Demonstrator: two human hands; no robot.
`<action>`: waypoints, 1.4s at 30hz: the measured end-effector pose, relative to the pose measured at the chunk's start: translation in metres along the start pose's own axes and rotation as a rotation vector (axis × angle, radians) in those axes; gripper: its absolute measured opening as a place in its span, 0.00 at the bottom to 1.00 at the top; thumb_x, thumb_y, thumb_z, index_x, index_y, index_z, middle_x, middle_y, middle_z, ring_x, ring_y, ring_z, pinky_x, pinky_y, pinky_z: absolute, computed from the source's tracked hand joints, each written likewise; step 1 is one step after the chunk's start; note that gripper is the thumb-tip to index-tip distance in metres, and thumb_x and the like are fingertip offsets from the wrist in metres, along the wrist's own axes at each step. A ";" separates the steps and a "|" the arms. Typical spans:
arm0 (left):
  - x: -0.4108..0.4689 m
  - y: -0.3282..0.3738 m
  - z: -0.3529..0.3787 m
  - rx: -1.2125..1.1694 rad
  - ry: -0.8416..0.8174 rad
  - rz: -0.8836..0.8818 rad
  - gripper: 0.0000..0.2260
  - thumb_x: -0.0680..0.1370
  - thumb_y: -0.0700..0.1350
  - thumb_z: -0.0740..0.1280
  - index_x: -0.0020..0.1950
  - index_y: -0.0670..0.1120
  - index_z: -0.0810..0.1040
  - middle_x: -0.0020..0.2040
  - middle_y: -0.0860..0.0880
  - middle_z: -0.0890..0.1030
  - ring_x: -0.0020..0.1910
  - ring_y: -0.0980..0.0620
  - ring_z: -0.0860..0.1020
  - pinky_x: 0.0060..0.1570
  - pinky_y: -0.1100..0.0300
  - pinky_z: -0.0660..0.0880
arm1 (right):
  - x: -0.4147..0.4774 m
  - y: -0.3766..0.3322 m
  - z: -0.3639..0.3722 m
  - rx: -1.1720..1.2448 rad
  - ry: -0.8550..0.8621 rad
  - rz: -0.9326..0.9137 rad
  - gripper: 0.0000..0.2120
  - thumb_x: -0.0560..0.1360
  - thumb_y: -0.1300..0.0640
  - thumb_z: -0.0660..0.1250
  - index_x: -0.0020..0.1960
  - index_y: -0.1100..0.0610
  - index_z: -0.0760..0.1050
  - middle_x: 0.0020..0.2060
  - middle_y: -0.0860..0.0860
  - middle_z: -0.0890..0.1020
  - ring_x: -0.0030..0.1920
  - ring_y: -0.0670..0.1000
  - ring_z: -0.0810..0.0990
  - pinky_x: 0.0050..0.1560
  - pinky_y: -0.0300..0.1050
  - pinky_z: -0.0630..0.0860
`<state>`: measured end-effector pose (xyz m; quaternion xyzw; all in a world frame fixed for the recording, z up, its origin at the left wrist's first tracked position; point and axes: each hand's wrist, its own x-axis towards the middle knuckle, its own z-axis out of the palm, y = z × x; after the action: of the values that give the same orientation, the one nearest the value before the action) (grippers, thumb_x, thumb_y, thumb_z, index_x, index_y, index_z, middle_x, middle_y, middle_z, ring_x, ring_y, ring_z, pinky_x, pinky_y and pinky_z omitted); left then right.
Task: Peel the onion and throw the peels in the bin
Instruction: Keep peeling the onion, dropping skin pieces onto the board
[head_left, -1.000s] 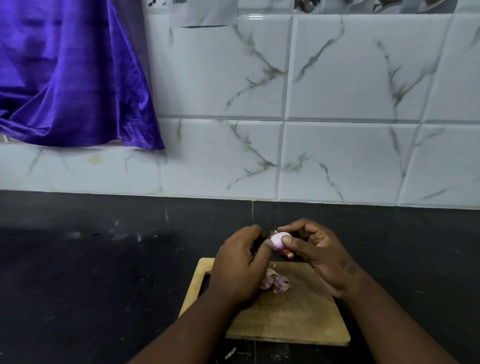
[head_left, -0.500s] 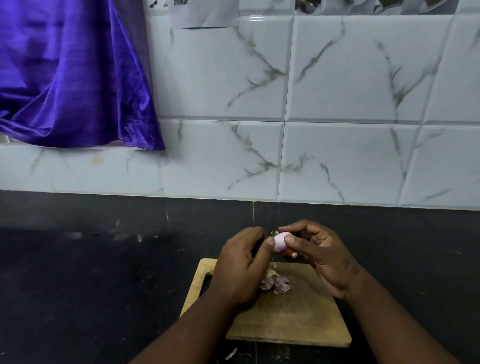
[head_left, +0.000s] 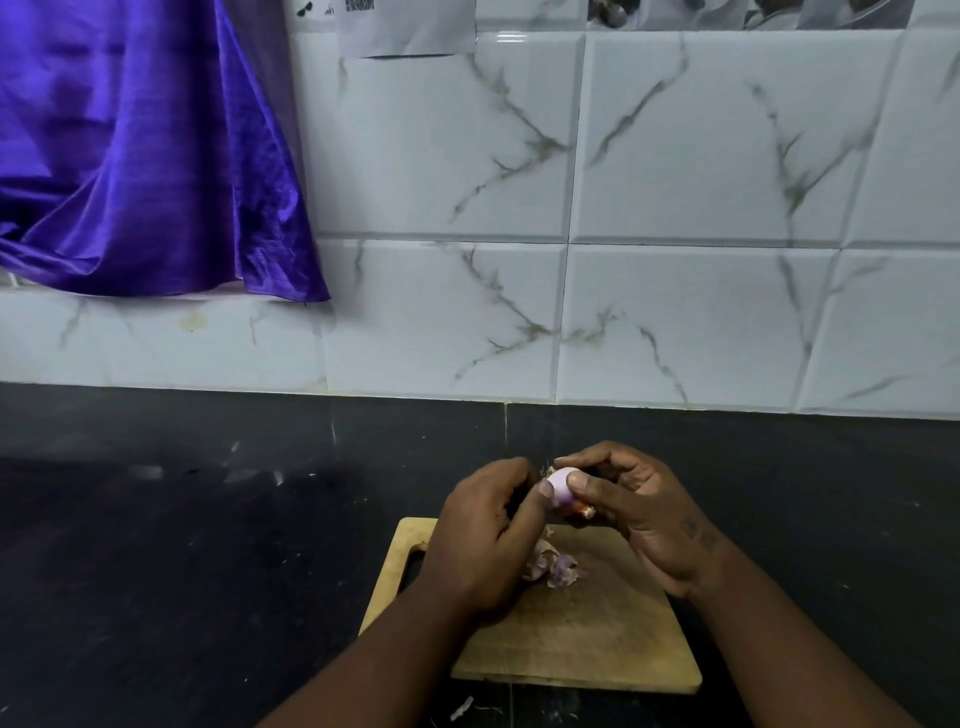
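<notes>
Head view: a black counter (head_left: 182, 571) runs along a wall of white marbled tiles (head_left: 701, 322). A purple cloth (head_left: 140, 156) hangs over the tiles at upper left, and a sheet of paper (head_left: 410, 26) is stuck at the top edge. A wooden board (head_left: 587, 639) lies on the counter near the front edge, with its handle slot at the left partly hidden by the left wrist. A small heap of pale peels (head_left: 553, 566) lies on the board, just beside the left hand (head_left: 483, 540), whose heel covers part of the heap. One light scrap (head_left: 461, 707) lies on the counter in front of the board.

The onion (head_left: 558, 486) is small, pale pink and mostly bare. It is held in the air above the board's far edge, between the two hands. The right hand (head_left: 639, 519) pinches it, thumb on the near face and forefinger curled over the top. A brownish stub of skin sticks out below that thumb. The left hand is curled against the onion's left side with its thumb tip on the flesh. Its other fingers are hidden behind its back, so how they lie cannot be told.
</notes>
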<state>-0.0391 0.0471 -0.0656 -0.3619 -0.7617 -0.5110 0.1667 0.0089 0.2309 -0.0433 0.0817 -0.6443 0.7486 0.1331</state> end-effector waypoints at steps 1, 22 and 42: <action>0.000 0.000 0.000 0.023 -0.004 0.000 0.15 0.82 0.58 0.59 0.41 0.51 0.75 0.37 0.51 0.76 0.37 0.51 0.74 0.37 0.46 0.72 | 0.000 0.000 0.000 -0.003 -0.001 -0.002 0.14 0.71 0.62 0.73 0.55 0.67 0.82 0.51 0.62 0.86 0.50 0.58 0.87 0.50 0.49 0.85; 0.002 -0.002 0.003 0.132 0.086 -0.020 0.07 0.82 0.45 0.67 0.45 0.51 0.73 0.39 0.53 0.75 0.38 0.52 0.74 0.35 0.57 0.69 | 0.002 0.003 0.001 -0.119 0.046 -0.066 0.16 0.67 0.59 0.79 0.52 0.64 0.83 0.50 0.60 0.87 0.51 0.58 0.86 0.54 0.50 0.84; 0.002 -0.002 0.003 0.082 0.060 -0.028 0.07 0.82 0.46 0.66 0.45 0.52 0.73 0.40 0.54 0.75 0.39 0.53 0.74 0.36 0.57 0.69 | 0.002 0.004 0.000 -0.153 0.054 -0.093 0.14 0.68 0.61 0.77 0.52 0.64 0.84 0.50 0.60 0.87 0.52 0.61 0.86 0.54 0.53 0.84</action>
<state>-0.0413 0.0502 -0.0666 -0.3284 -0.7816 -0.4925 0.1970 0.0060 0.2310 -0.0463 0.0808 -0.6915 0.6920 0.1908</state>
